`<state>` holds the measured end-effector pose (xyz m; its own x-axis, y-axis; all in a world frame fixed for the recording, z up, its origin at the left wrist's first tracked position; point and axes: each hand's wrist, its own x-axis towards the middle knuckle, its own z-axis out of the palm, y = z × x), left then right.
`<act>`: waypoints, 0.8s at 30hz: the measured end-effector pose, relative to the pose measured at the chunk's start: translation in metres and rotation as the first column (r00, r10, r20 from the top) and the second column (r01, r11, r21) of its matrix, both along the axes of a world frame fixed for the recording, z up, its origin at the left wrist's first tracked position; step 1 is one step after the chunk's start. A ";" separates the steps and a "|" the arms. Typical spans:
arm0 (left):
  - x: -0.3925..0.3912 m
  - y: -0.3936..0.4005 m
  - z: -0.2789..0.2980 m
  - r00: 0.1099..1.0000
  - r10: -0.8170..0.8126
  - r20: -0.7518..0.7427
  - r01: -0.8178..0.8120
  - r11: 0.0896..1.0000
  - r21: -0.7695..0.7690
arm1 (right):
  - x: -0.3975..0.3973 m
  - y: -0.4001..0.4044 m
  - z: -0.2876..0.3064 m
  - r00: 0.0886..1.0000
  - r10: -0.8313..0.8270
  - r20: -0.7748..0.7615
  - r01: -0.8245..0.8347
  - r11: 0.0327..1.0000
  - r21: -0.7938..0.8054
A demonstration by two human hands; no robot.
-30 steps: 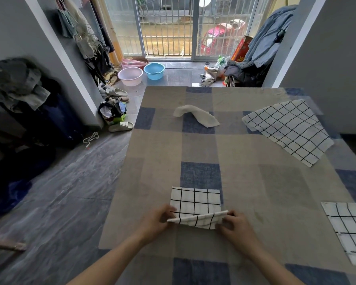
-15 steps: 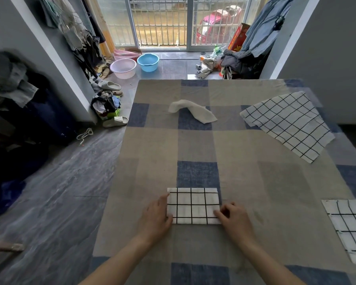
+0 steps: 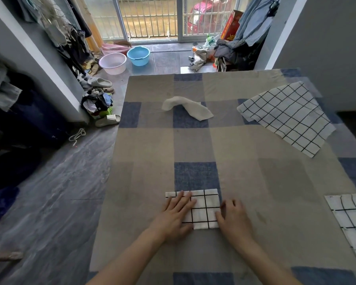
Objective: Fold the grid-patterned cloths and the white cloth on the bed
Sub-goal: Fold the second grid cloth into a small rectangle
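Left hand [image 3: 176, 215]: lies flat on the left half of the folded grid cloth [image 3: 201, 208], fingers straight and spread, pressing it down; it grips nothing.
Right hand [image 3: 233, 220]: rests at the cloth's right edge with fingers loosely bent against the fold; whether it pinches the edge I cannot tell.
Folded grid cloth: a small rectangle near the bed's near edge, its long axis running left to right, directly under and between the two hands.
Bed [image 3: 152, 161]: covered in a tan and blue checked sheet, carrying all the cloths.
Second grid cloth [image 3: 349, 221]: at the bed's right edge, partly cut off by the view, well apart from the hands; the right hand is nearer.
Large grid cloth [image 3: 286, 118]: spread open toward the far right corner, skewed to the bed's edges.
White cloth [image 3: 187, 106]: crumpled near the far edge, about mid-width, unfolded.
Stage, as a judgement: one cloth looks finished and is being smoothed; three remain.
Next move, as a judgement: a reach rightward for the second grid cloth.
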<state>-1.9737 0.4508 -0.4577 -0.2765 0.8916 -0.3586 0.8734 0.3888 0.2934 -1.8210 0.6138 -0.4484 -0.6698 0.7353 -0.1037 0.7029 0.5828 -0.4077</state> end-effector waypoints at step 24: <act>-0.022 -0.032 -0.017 0.963 0.183 -0.196 -0.144 0.969 0.200 | -0.019 -0.009 -0.029 0.931 0.337 0.143 -0.354 0.928 0.118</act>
